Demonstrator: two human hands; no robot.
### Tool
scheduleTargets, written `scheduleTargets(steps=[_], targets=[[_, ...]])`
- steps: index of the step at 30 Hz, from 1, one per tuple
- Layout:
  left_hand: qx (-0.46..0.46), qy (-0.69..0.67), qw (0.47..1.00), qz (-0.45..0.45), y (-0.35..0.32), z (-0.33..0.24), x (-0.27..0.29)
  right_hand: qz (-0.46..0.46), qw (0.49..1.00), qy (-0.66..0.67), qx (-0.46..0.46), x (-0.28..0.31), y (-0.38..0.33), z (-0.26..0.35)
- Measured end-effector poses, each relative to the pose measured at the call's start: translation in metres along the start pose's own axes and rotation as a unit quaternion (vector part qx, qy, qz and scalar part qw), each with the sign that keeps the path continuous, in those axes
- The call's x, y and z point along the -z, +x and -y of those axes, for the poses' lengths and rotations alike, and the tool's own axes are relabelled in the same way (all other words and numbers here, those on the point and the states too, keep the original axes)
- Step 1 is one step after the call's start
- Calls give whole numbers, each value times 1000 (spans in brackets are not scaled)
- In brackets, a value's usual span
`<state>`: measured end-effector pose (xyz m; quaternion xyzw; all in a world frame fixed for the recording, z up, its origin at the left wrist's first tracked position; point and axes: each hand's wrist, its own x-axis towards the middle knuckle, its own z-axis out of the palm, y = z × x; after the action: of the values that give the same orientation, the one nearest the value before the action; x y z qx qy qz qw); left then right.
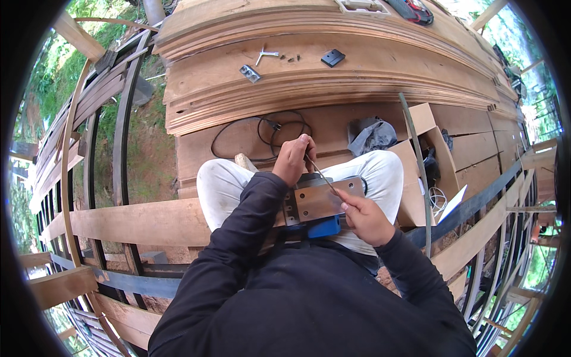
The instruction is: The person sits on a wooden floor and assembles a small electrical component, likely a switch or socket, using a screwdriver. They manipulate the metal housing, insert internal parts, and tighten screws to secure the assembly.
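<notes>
Board stack (386, 56): one silver block (250, 74) near its front edge. I log left hand (291, 160) and right hand (367, 221) both clamped on one thin rod (322, 174) over one metal plate (318, 203).

Diffuse daylight enters from left and right; foliage (62, 74) is overexposed in patches. Shadows are soft. Boards (131, 226) curve toward the black vignetted edge. The dark top (297, 303) shows little detail.

Above the power tool (315, 203), both hands (290, 160) (365, 220) and a thin rod (325, 178) block access; knees (209, 174) flank it. Beyond it, bare planks (331, 128) leave a gap between cord (275, 125) and cloth (375, 135). Right of it, a pole (416, 152) and box (406, 196) obstruct sideways reach.
</notes>
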<state>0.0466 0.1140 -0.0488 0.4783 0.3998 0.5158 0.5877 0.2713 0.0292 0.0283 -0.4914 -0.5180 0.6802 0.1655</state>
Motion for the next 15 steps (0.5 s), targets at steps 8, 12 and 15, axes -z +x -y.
scheduleTargets(steps=[8,12,15], targets=[[14,10,1000,-15,-2,6,0,-80,911,-370,165,5,4,-13],[15,2,999,-30,3,7,1,-128,818,-534,170,13,6,12],[7,3,999,-41,7,11,0,-136,773,-597,165,14,5,23]])
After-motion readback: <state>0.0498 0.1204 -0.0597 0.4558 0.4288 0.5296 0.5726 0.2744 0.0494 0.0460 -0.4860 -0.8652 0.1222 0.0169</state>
